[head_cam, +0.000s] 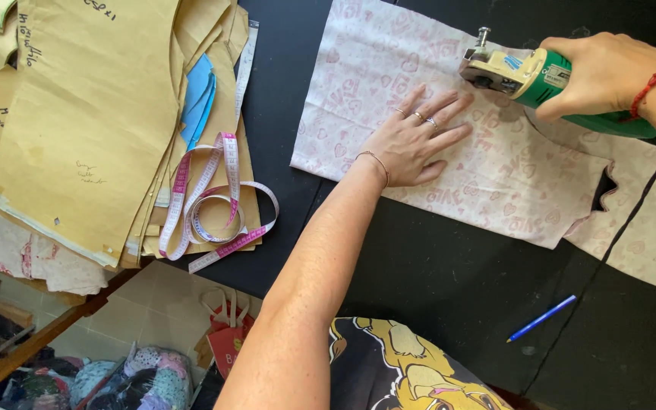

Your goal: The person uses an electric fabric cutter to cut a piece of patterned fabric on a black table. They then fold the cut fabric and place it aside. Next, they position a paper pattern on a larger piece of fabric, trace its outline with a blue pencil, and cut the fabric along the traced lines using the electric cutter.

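Note:
A pale fabric (487, 182) with a pink heart print lies flat on the black table (434, 281). My left hand (411, 140) presses flat on it, fingers spread, with rings and a thin bracelet. My right hand (605, 72) grips a green electric fabric cutter (529, 76) whose metal head rests on the fabric just right of my left fingertips. A curved cut edge shows in the fabric at the right, below the cutter.
A stack of brown paper pattern pieces (93, 114) covers the table's left end, with a pink measuring tape (210, 201) coiled on it. A blue pen (542, 317) lies near the front edge. Bags and cloth (146, 376) sit on the tiled floor below.

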